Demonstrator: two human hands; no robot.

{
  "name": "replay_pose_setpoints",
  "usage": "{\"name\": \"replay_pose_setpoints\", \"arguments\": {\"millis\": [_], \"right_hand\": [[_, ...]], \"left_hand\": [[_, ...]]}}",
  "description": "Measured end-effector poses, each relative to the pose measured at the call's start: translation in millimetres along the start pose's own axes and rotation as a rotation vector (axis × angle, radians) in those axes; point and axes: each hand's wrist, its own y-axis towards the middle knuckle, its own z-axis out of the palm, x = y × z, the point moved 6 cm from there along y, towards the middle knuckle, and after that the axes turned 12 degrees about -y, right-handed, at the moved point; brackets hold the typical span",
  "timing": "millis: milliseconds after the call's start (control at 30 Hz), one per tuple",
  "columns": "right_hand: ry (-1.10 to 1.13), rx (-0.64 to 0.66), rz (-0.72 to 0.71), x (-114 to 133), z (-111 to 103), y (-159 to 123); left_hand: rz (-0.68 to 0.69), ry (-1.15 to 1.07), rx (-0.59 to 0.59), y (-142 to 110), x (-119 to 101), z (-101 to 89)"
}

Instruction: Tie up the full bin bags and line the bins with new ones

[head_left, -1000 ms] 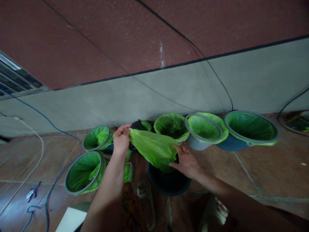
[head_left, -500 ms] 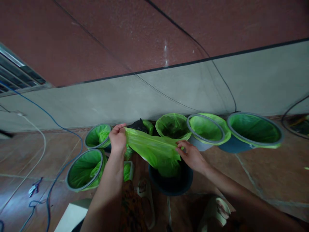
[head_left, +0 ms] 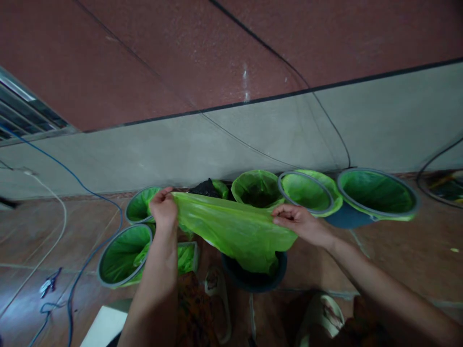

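A thin green plastic bag is stretched between my two hands. At its left upper corner my left hand is closed on the edge. My right hand pinches the upper edge on the other side. The lower part of the bag hangs into the mouth of a dark bin on the floor between my feet; the bag hides the bin's far rim.
Lined bins stand along the wall: one with a green liner, one with a grey ring, a blue one. Two more lined bins are left. Green bags fill a small tray. A blue cable crosses the floor.
My hands have moved farther apart, the left going left and the right going slightly right. The green bag is now spread wider and pulled tauter along its upper edge.
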Motion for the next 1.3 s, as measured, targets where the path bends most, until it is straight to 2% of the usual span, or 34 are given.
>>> {"name": "replay_pose_setpoints", "arguments": {"millis": [133, 200, 300, 367, 500, 667, 767, 833, 867, 967, 1000, 1067, 1167, 1233, 1300], "right_hand": [[-0.199, 0.140, -0.041, 0.4, -6.6, -10.4], [-0.395, 0.130, -0.061, 1.4, -12.4, -14.5], [-0.682, 0.007, -0.118, 7.9, -22.2, -17.6], [-0.766, -0.113, -0.183, 14.4, -26.9, -18.6], [-0.719, -0.348, -0.265, 20.8, -33.4, -20.3], [-0.650, -0.494, -0.367, 22.3, -31.8, -22.4], [-0.633, -0.560, -0.430, 24.6, -26.1, -24.8], [-0.624, -0.583, -0.481, 28.0, -18.9, -27.1], [-0.624, -0.584, -0.507, 30.2, -14.2, -28.3], [-0.644, -0.552, -0.564, 37.5, 2.3, -31.7], [-0.653, -0.530, -0.578, 40.0, 7.6, -32.6], [-0.661, -0.494, -0.594, 44.3, 15.2, -33.9], [-0.635, -0.503, -0.547, 45.8, 13.2, -32.1], [-0.575, -0.506, -0.452, 40.5, 5.5, -27.1], [-0.459, -0.443, -0.329, 30.1, -0.3, -19.7]], "left_hand": [[-0.050, -0.029, -0.139, 7.1, -5.9, -17.6], [-0.056, -0.021, -0.146, 6.9, -9.9, -20.5], [-0.062, -0.020, -0.117, 6.1, -10.1, -21.0], [-0.033, 0.025, -0.112, 7.7, -9.0, -22.3], [0.023, 0.316, -0.114, 12.0, -10.1, -25.3], [0.099, 0.763, -0.022, -5.4, -27.4, -10.5], [0.247, 0.942, 0.087, -30.1, -39.6, 13.1], [0.361, 0.919, 0.194, -53.2, -44.0, 34.1], [0.411, 0.864, 0.326, -68.3, -43.3, 48.6], [0.497, 0.571, 0.897, -131.0, -34.9, 93.8], [0.494, 0.529, 1.037, -151.5, -30.2, 104.1], [0.466, 0.508, 1.219, -182.8, -19.0, 118.4], [0.415, 0.518, 1.273, -199.1, -5.3, 127.4], [0.406, 0.487, 1.250, -197.2, -2.5, 127.5], [0.390, 0.436, 1.218, -192.4, -3.1, 124.9]]}}
